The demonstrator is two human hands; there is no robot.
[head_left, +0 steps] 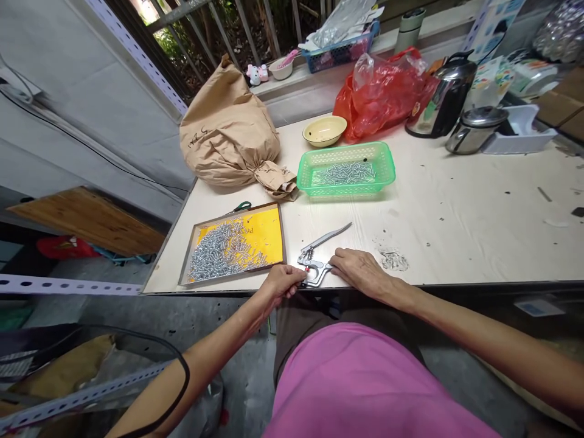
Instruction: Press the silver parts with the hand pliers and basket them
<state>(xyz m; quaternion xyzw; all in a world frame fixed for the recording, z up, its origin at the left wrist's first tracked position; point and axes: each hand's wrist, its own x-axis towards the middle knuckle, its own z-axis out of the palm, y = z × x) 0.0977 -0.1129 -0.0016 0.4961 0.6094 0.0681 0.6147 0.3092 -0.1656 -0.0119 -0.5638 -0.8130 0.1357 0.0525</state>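
Note:
A pair of silver spring-loaded hand pliers (314, 263) lies at the table's front edge, its upper handle swung wide from the lower one. A small red part shows at its jaws. My right hand (358, 267) is closed on the lower handle, palm down on the table. At the jaws my left hand (283, 281) is pinched; whatever lies between its fingertips is too small to make out. Left of the pliers is a shallow cardboard tray (283, 234) with a yellow bottom and a heap of small silver metal pieces (214, 252).
Behind the pliers stands a green plastic basket (347, 190) with more metal pieces. A brown paper sack (232, 131), cream bowl (325, 131), red plastic bag (381, 91) and black-and-silver kettle (449, 94) stand farther back. Green-handled scissors (242, 206) lie behind the tray.

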